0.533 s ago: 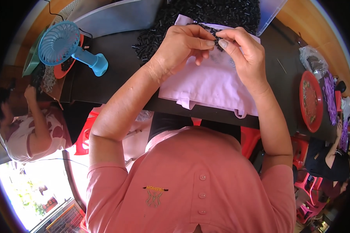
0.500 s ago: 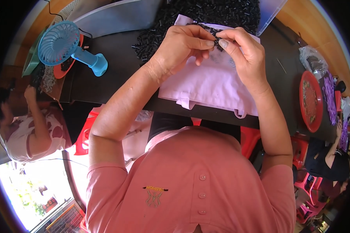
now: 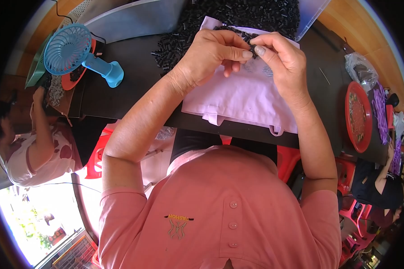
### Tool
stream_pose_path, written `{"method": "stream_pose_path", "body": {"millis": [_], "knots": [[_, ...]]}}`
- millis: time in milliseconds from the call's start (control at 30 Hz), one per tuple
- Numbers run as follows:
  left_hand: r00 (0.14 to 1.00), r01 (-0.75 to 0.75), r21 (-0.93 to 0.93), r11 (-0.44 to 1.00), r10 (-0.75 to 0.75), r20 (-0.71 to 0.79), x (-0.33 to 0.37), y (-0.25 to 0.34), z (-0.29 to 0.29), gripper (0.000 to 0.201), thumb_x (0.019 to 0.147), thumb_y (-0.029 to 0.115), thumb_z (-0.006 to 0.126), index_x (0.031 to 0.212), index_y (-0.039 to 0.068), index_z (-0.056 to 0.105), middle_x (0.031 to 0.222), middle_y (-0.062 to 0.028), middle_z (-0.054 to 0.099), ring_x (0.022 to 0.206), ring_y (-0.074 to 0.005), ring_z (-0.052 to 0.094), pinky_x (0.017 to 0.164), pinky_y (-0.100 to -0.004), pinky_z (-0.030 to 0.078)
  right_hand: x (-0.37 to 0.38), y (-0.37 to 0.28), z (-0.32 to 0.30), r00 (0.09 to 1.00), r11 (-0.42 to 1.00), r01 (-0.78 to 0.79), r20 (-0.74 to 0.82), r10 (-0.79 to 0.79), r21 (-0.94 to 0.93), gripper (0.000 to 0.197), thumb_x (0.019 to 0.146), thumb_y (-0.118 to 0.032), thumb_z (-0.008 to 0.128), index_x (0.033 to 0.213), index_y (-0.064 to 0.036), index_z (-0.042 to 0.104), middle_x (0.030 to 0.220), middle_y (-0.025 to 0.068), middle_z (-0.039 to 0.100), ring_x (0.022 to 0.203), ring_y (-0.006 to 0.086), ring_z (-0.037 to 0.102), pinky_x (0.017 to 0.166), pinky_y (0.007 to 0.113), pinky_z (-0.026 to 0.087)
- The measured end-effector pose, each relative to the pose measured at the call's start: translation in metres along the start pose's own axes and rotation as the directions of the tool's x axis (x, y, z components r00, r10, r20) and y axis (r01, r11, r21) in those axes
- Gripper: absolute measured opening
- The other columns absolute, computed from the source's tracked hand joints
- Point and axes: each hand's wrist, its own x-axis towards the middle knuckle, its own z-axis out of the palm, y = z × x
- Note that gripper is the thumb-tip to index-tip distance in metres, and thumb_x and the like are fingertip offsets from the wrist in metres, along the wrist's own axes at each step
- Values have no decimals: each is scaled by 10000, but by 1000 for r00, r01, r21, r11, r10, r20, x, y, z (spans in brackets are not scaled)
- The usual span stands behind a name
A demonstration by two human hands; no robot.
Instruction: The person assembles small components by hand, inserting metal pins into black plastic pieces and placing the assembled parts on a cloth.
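My left hand [image 3: 213, 51] and my right hand [image 3: 286, 60] meet above a lilac cloth bag [image 3: 242, 101] on the dark table. Both thumbs and forefingers are pinched round a small black piece [image 3: 253, 50], mostly covered by the fingertips. Bits of grey metal [image 3: 268, 71] lie on the cloth below my fingers, too small to make out. Just beyond the hands spreads a big heap of small black tube-like parts [image 3: 251, 15], some of which reach onto the bag's far edge.
A blue handheld fan [image 3: 101, 67] stands left, near a grey plastic bin [image 3: 134, 20]. On the right are a red tray [image 3: 358, 117] of small bits, a clear plastic bag [image 3: 361, 71] and purple strips [image 3: 380, 112]. Co-workers sit at both sides.
My fingers have shifted slightly around the black piece, the left thumb moving a little right. The left co-worker's hand has risen.
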Motion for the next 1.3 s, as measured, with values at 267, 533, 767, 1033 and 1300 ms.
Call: {"method": "stream_pose_path", "body": {"millis": [267,533,767,1033,1300], "knots": [[1000,19,-51,999,-19,7,-1,-2,3,117,862,67,685,932,-22,653,778,-74,645,631,-138,605,503,-254,452,-2,0,3,1000,999,-8,6,7,43,170,847,47,613,1000,-17,650,813,56,654,742,136,627,667,261,496],[1000,-1,-91,996,-2,-30,-1,-2,1,107,877,63,661,936,-26,652,780,-83,644,624,-149,610,497,-261,443,0,-3,0,998,997,-64,21,64,51,246,809,19,666,1048,-38,656,783,30,634,740,123,614,687,268,504],[999,-4,-115,993,-2,-49,1,-4,2,107,869,57,664,936,-27,658,789,-70,646,631,-139,605,512,-259,447,-3,-3,13,993,975,104,-36,-113,-197,376,665,-65,764,1015,-58,625,786,49,605,709,180,609,652,299,506],[997,-13,-32,999,11,-79,-1,-3,4,93,841,57,686,897,-16,678,786,-48,644,627,-118,571,549,-240,447,-8,4,24,964,893,166,-120,-236,-419,336,636,-109,766,931,-76,609,761,54,605,671,251,605,585,348,485],[999,-15,-86,996,12,-35,0,-3,9,144,884,117,670,912,-24,684,787,-66,653,628,-138,580,581,-258,466,-7,7,16,936,841,264,-85,-341,-472,308,623,-98,760,873,-61,586,723,74,593,612,270,592,550,361,471]]}}
